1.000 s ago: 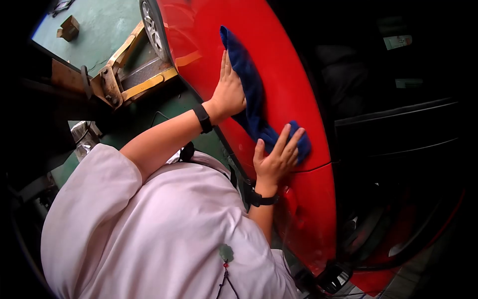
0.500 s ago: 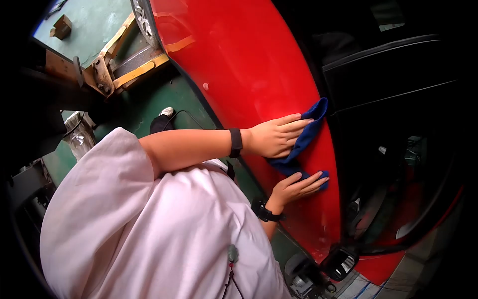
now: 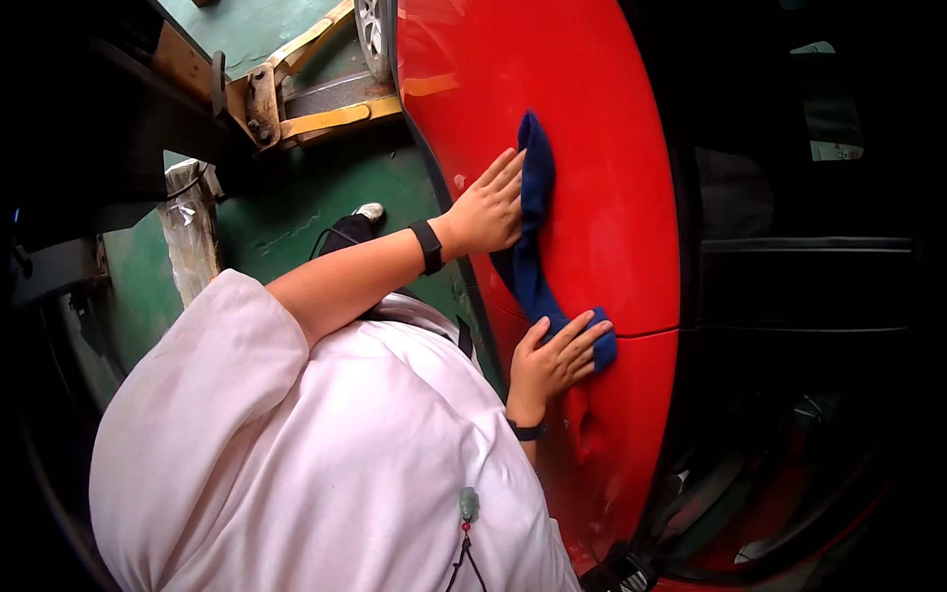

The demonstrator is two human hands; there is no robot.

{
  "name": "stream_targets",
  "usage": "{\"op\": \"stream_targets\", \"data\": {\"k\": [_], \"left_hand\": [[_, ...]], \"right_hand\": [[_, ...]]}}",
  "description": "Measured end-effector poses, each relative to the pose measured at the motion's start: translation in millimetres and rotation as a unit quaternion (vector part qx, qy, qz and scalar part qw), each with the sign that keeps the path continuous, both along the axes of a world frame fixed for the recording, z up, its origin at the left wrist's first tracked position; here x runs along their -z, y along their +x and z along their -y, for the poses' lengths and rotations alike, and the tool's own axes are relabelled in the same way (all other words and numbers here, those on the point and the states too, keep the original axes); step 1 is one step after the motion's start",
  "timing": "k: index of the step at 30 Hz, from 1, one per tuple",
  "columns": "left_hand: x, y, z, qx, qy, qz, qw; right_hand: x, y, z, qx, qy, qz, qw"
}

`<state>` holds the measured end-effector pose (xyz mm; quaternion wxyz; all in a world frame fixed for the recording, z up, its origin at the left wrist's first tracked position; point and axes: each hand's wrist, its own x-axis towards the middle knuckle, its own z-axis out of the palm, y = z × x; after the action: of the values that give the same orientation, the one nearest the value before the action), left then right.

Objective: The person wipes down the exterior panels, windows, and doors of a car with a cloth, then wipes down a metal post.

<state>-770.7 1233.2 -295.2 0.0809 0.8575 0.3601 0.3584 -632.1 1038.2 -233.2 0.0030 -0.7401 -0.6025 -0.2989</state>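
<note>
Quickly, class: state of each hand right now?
Left hand: open, fingers extended, against the blue cloth.
Right hand: open, fingers spread, on the cloth's lower end.

On the car's side panel [image 3: 612,197], between its lower and window edges, the cloth [image 3: 536,187] lies against your left hand [image 3: 483,212] and under your right hand [image 3: 557,365]; the door handle [image 3: 586,434] sits nearer you.

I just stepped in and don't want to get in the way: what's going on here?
A person in a pale shirt has both hands at a blue cloth against the side of a red car. The left hand is at its upper stretch; the right hand lies over its lower end. A yellow metal arm is near a wheel.
</note>
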Motion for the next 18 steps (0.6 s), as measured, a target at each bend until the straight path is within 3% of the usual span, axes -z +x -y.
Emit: {"op": "stream_targets", "data": {"k": [2, 10, 11, 12, 18], "left_hand": [[-16.8, -12.0, -20.0, -0.046, -0.039, 0.001, 0.998], [-41.1, -56.4, -162.3, -0.107, -0.161, 0.192, 0.962], [-42.4, -61.8, -179.8, -0.116, -0.243, 0.203, 0.941], [-40.1, -69.4, -202.0, -0.1, -0.217, 0.235, 0.942], [-26.9, -107.9, -307.7, -0.16, -0.282, 0.207, 0.923]], "right_hand": [[7.1, -4.9, -28.5, -0.006, 0.024, 0.013, 1.0], [-30.3, -62.1, -173.6, -0.045, 0.065, 0.031, 0.996], [-35.6, -70.8, -193.1, -0.054, 0.063, 0.027, 0.996], [-42.2, -79.9, -212.3, -0.061, 0.061, 0.023, 0.996], [-66.3, -126.1, -320.2, -0.131, 0.072, 0.035, 0.988]]}}
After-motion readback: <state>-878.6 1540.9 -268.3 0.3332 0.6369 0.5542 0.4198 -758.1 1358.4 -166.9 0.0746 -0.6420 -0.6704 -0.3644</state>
